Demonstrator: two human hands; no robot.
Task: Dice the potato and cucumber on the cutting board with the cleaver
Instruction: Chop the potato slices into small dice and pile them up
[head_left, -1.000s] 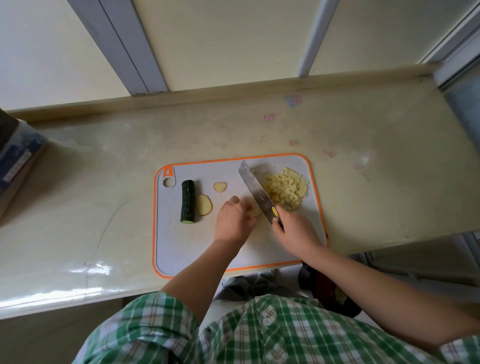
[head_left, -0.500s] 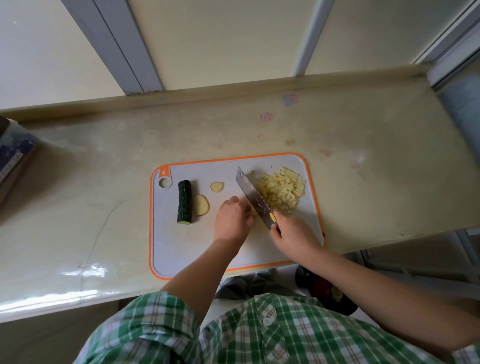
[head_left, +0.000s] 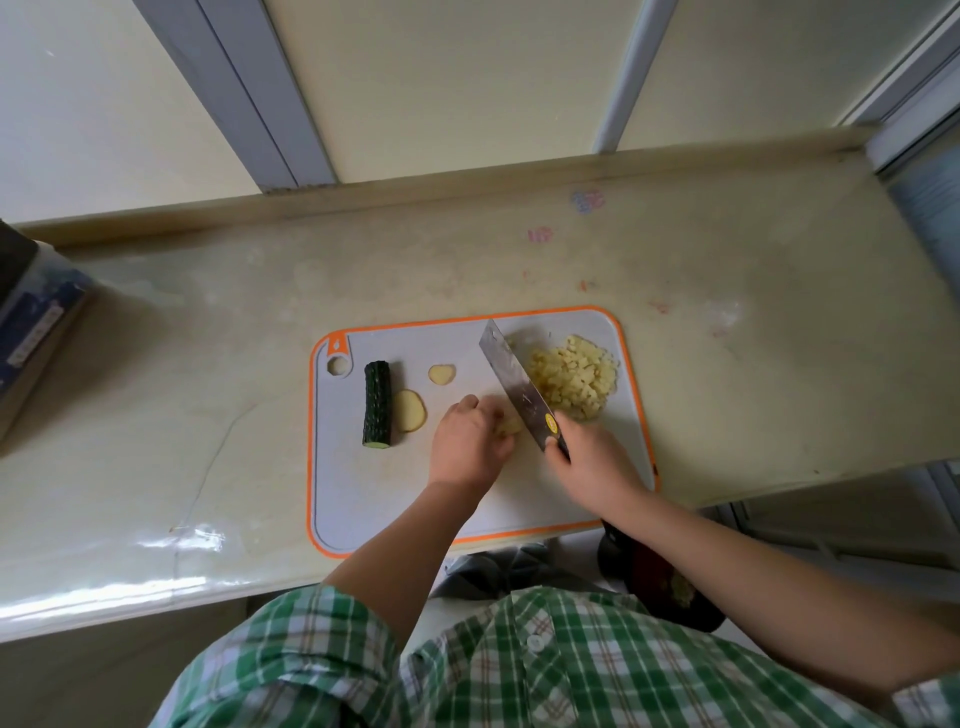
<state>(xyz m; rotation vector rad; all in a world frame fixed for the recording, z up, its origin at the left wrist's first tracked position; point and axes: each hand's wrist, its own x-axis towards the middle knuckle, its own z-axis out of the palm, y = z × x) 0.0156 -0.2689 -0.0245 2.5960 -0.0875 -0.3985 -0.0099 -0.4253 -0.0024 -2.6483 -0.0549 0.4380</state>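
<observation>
A grey cutting board (head_left: 363, 499) with an orange rim lies on the counter. My right hand (head_left: 592, 462) grips the handle of the cleaver (head_left: 517, 387), whose blade slants across the board. My left hand (head_left: 470, 441) curls its fingers over a piece of potato (head_left: 509, 426) just left of the blade. A heap of diced potato (head_left: 574, 376) lies to the right of the blade. A dark green cucumber piece (head_left: 377, 404) lies at the board's left, with two potato slices (head_left: 409, 410) (head_left: 441, 374) beside it.
The beige counter (head_left: 753, 364) runs to a raised back ledge and ends just right of the board. A blue box (head_left: 36, 332) sits at the far left edge. A dark bin (head_left: 660, 587) stands on the floor below the counter's front edge.
The cleaver has shifted a little between strokes, its blade now again reaching toward the board's far edge. My left hand stays on the potato piece.
</observation>
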